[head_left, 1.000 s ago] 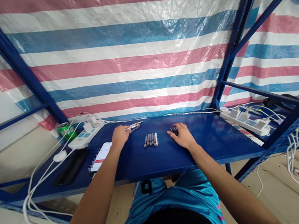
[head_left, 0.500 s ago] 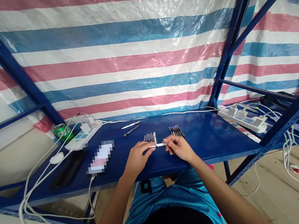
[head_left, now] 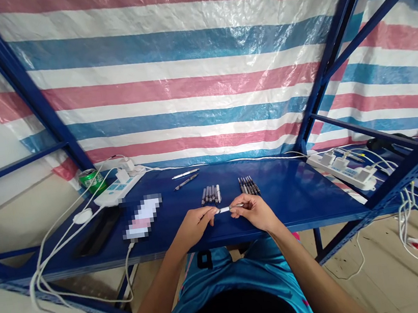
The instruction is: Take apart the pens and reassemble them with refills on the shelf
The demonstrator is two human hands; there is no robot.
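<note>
Both hands meet over the near middle of the blue shelf (head_left: 299,201). My left hand (head_left: 195,225) pinches one end of a white pen (head_left: 224,209) and my right hand (head_left: 254,212) pinches the other end, where a thin dark tip sticks out. Just beyond lie two rows of pens: a left row (head_left: 210,194) with one white pen among dark ones, and a right row (head_left: 249,185) of dark pens. Two more pens (head_left: 185,177) lie apart near the back.
At the left are a phone (head_left: 142,218), a black flat case (head_left: 96,233), a white power strip (head_left: 118,187) with cables and a green can (head_left: 91,179). Another power strip (head_left: 343,168) with chargers sits at the right. A striped tarp hangs behind.
My left hand left the two pens at the back and my right hand left the right row. Both came together near the front edge and now hold a white pen between them.
</note>
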